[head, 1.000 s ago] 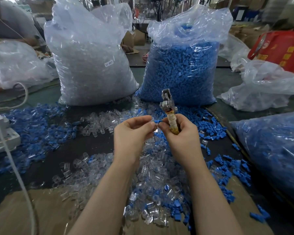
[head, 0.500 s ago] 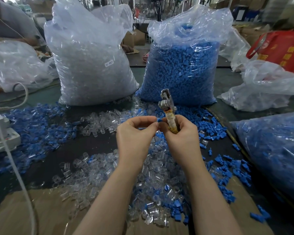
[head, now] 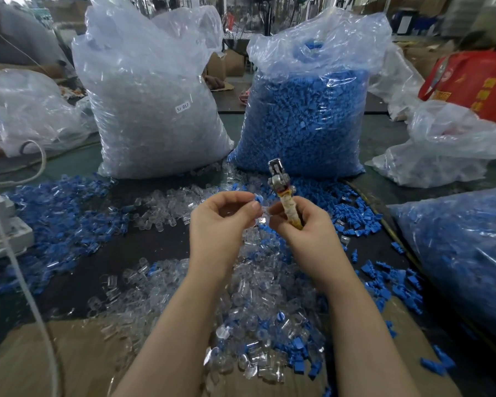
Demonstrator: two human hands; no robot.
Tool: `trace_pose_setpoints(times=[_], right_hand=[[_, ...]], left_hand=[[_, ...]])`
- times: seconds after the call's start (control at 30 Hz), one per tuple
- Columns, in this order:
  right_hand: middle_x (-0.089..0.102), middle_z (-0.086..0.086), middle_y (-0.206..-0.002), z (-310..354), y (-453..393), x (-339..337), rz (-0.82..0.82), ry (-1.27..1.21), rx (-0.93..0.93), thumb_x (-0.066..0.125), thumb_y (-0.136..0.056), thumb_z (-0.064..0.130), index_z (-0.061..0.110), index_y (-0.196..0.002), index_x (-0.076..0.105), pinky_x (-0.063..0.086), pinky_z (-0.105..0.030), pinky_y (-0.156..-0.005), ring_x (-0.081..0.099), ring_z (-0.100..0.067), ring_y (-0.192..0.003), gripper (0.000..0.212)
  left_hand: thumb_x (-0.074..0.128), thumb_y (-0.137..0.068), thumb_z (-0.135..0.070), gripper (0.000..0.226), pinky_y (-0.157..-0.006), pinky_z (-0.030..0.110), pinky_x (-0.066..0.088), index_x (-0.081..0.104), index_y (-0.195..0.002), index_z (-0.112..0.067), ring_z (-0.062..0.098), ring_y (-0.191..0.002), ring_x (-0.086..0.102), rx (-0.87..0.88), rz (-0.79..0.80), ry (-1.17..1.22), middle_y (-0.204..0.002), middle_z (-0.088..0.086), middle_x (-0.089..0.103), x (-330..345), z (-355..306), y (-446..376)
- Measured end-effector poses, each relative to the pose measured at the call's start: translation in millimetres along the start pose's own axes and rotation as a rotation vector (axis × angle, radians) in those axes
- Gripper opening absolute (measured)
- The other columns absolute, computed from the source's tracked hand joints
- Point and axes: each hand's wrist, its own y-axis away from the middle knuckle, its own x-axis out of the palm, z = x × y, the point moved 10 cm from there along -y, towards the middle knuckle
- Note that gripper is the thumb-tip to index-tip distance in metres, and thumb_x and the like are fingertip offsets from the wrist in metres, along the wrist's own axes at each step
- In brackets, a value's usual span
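The left hand [head: 218, 222] pinches a clear cap [head: 262, 216]. The right hand [head: 305, 229] curls its fingers [head: 317, 213] round a taped tool [head: 279, 179]. The clear-parts bag [head: 155, 133] has a label [head: 183, 107] reading "SJ 017".

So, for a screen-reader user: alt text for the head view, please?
The left hand pinches a small plastic piece beside a metal-tipped tool gripped upright in the right hand, above a pile of clear and blue parts. Behind stand a clear-parts bag and a blue-parts bag.
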Motion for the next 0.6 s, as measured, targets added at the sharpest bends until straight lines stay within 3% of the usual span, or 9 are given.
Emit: trace_pose_setpoints(times=[0.1, 0.27, 0.33, 0.5, 0.6], right_hand=[[0.060, 0.012, -0.067, -5.4, 1.5, -1.5, 0.067, 0.031, 0.033, 0.066, -0.089, 0.013, 0.022, -0.090, 0.065, 0.043, -0.020, -0.057, 0.050, -0.005, -0.059, 0.009], [0.064, -0.004, -0.083, -3.0, 5.1, 5.9, 0.184, 0.109, 0.037, 0.067, -0.088, 0.010, 0.019, -0.094, 0.064, 0.051, -0.046, -0.074, 0.057, -0.028, -0.075, 0.011], [0.064, -0.003, -0.083, -3.2, 6.1, 10.8, 0.223, 0.115, 0.045, 0.068, -0.088, 0.009, 0.018, -0.095, 0.064, 0.051, -0.047, -0.073, 0.059, -0.030, -0.077, 0.012], [0.062, 0.012, -0.075, -7.1, 6.9, 14.2, 0.249, 0.139, 0.061, 0.069, -0.087, 0.011, 0.022, -0.094, 0.063, 0.047, -0.037, -0.067, 0.057, -0.015, -0.069, 0.014], [0.064, 0.006, -0.080, -5.5, 7.2, 13.0, 0.242, 0.153, 0.055, 0.068, -0.087, 0.011, 0.021, -0.094, 0.062, 0.051, -0.044, -0.071, 0.060, -0.027, -0.076, 0.013]], left_hand=[[0.071, -0.083, 0.003, 0.014, -0.065, 0.018, 0.054, 0.069, -0.085, -0.010, 0.014, -0.072, 0.072, -0.003, 0.029, 0.072, -0.073, 0.003, 0.074, -1.6, -1.6, -2.4], [0.070, -0.083, 0.004, 0.015, -0.064, 0.018, 0.053, 0.068, -0.083, -0.012, 0.012, -0.070, 0.071, 0.017, 0.032, 0.101, -0.071, 0.000, 0.073, -9.7, -4.4, -8.1], [0.070, -0.083, 0.004, 0.015, -0.063, 0.017, 0.053, 0.068, -0.084, -0.012, 0.010, -0.069, 0.070, 0.035, 0.040, 0.082, -0.070, -0.001, 0.073, -10.8, -6.1, -9.6], [0.069, -0.083, 0.004, 0.016, -0.064, 0.017, 0.053, 0.069, -0.083, -0.012, 0.007, -0.066, 0.069, 0.053, 0.065, 0.055, -0.069, -0.003, 0.072, -10.6, -8.9, -10.0], [0.070, -0.083, 0.003, 0.017, -0.066, 0.018, 0.054, 0.069, -0.082, -0.013, 0.008, -0.068, 0.068, 0.069, 0.102, 0.027, -0.070, -0.003, 0.072, -6.8, -12.0, -9.0]])
